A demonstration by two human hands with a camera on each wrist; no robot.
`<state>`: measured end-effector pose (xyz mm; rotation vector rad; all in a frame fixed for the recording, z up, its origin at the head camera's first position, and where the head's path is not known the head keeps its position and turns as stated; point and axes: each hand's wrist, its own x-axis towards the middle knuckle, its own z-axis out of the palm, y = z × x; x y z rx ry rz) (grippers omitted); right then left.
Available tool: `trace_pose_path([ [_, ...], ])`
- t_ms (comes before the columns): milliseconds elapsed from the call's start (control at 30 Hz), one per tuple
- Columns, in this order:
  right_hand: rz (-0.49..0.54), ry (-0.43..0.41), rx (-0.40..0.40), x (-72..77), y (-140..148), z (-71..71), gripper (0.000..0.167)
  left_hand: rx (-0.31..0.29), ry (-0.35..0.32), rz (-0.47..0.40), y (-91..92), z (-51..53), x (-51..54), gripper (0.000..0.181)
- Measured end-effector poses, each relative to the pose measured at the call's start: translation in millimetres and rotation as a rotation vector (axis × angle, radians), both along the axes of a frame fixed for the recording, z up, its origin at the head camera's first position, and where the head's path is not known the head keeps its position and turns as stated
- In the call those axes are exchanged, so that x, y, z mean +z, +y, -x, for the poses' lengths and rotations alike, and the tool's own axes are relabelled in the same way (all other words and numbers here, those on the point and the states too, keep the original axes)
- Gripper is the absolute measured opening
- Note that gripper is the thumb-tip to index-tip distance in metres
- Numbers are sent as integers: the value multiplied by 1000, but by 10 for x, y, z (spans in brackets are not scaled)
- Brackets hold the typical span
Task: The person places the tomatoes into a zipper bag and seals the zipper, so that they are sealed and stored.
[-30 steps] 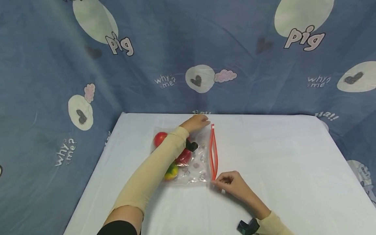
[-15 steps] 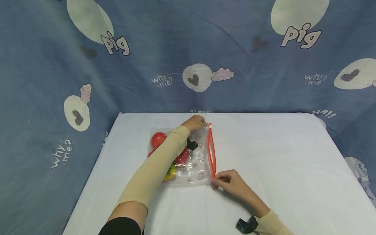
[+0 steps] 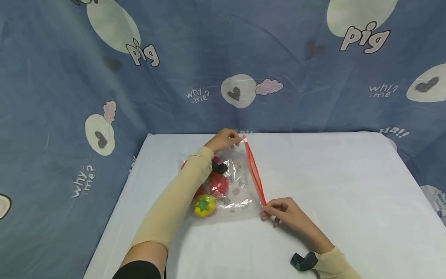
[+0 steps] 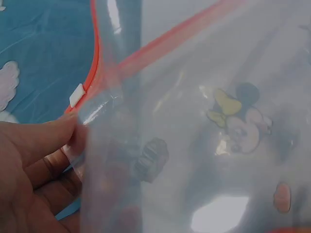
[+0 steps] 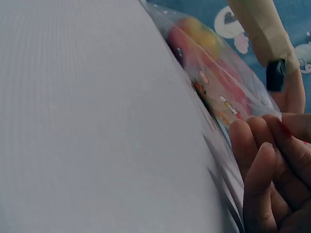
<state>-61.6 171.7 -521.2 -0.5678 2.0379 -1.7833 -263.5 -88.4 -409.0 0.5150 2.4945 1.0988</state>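
Note:
A clear zip bag (image 3: 240, 176) with printed cartoon figures lies on the white table, its red zip edge (image 3: 255, 172) facing right. Inside its left part sit several round red items, one a red fruit-like ball (image 3: 219, 184), and a yellow one with a green star-shaped top (image 3: 204, 205). My left hand (image 3: 224, 139) pinches the far corner of the bag, close to the white zip slider (image 4: 77, 95). At the near end of the zip edge, my right hand (image 3: 287, 211) pinches the other corner between thumb and fingers. My left forearm hides some of the contents.
The white-covered table (image 3: 334, 174) ends at a blue printed cloth (image 3: 292, 112) hanging behind and at the sides. A dark wrist camera (image 3: 304, 261) sits on my right wrist, another (image 3: 219, 167) on the left.
The zip edge is lifted and now slants, its near end shifted right with my right hand. My left hand has moved slightly away and left. The yellow item shows more fully.

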Motion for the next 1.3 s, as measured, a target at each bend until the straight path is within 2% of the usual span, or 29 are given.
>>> trace_pose_path([
  [133, -16, 32, -26, 36, 76, 33, 23, 31, -16, -20, -161, -23, 86, 31],
  [267, -34, 63, -75, 67, 175, 75, 20, 55, -20, -23, -325, -68, 124, 31],
  [400, -51, 76, -138, 116, 300, 140, 21, 80, -13, -48, -451, -110, 94, 31],
  [533, -102, 91, -219, 196, 416, 232, 21, 132, -18, -106, -562, -192, 25, 30],
  [733, -132, 98, -330, 383, 514, 419, 25, 255, 9, -250, -709, -435, -98, 32],
  [867, -139, 82, -406, 494, 519, 523, 33, 322, 42, -361, -766, -642, -238, 30],
  [1033, -160, 89, -469, 584, 471, 653, 40, 457, 75, -480, -795, -892, -402, 33],
  [1167, -148, 104, -491, 628, 403, 753, 38, 556, 97, -546, -807, -1036, -454, 30],
  [1300, -132, 113, -512, 662, 312, 858, 38, 613, 97, -601, -821, -1142, -465, 24],
])
